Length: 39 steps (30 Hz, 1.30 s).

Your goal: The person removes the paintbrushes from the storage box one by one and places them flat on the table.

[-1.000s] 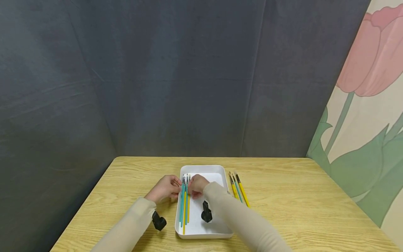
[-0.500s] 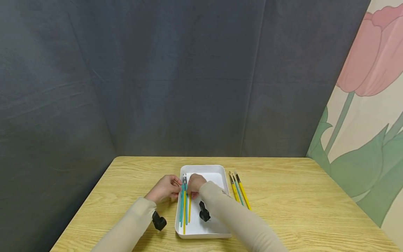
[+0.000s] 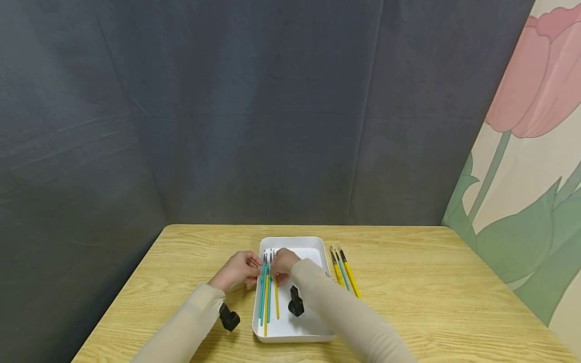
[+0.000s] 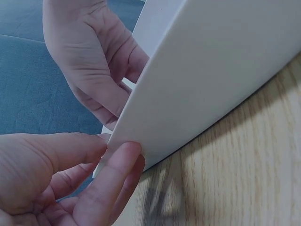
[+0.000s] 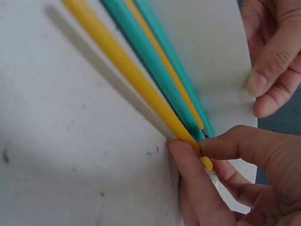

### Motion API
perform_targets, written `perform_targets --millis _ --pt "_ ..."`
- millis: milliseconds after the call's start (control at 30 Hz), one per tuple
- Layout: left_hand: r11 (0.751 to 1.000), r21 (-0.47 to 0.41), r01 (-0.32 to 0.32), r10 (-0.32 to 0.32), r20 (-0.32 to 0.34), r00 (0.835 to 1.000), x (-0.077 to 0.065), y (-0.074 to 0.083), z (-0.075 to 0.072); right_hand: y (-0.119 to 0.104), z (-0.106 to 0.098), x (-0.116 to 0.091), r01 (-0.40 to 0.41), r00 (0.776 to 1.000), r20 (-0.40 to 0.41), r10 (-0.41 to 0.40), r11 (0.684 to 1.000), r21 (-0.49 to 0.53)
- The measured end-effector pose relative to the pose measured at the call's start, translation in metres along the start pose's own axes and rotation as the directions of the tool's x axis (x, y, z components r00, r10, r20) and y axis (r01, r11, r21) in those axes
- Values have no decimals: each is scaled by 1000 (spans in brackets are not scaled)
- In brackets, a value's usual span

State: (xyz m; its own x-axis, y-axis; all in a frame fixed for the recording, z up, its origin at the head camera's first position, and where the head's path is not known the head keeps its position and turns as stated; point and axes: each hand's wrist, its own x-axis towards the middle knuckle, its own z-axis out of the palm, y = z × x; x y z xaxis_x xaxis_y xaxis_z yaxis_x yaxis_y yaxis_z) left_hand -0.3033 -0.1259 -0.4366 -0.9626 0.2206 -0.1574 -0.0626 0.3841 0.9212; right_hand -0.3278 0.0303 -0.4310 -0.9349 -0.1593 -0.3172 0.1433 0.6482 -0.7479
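A white tray [image 3: 290,330] lies on the table, with several teal and yellow paintbrushes [image 3: 262,302] lengthwise along its left side. My left hand [image 3: 238,270] holds the tray's left rim; in the left wrist view, its thumb and fingers meet at the edge of the wall [image 4: 216,70]. Inside the tray, my right hand [image 3: 283,263] pinches a yellow paintbrush [image 5: 127,70] near its ferrule. That brush slants slightly apart from the others, and its shadow falls on the tray floor. Its bristle end is mostly hidden by the fingers.
To the right of the tray, several more paintbrushes [image 3: 349,275] lie on the wooden table [image 3: 422,282], partly covered by the right sleeve. A dark cloth [image 3: 272,126] hangs behind the table. A tulip mural [image 3: 535,151] covers the right wall.
The yellow brush in my right hand has shifted slightly right, and its lower end has swung away from the neighbouring teal brush. My left hand stays at the rim.
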Motion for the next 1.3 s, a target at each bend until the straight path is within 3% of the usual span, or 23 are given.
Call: perform_targets --millis 333,667,967,1300 --pt "1000 0 21 -21 -11 1000 -2 2 0 3 -9 -7 -11 996 87 -3 988 155" --pt "1000 -8 22 -22 -7 1000 -1 2 2 13 -27 -8 -33 988 154 -19 944 327" --pt "1000 -5 21 -22 -12 1000 -3 3 2 19 -53 -25 -56 987 159 -6 923 381" --pt "1000 -11 10 -10 -5 1000 -3 0 1 24 -84 -43 -3 984 159 -74 898 441"
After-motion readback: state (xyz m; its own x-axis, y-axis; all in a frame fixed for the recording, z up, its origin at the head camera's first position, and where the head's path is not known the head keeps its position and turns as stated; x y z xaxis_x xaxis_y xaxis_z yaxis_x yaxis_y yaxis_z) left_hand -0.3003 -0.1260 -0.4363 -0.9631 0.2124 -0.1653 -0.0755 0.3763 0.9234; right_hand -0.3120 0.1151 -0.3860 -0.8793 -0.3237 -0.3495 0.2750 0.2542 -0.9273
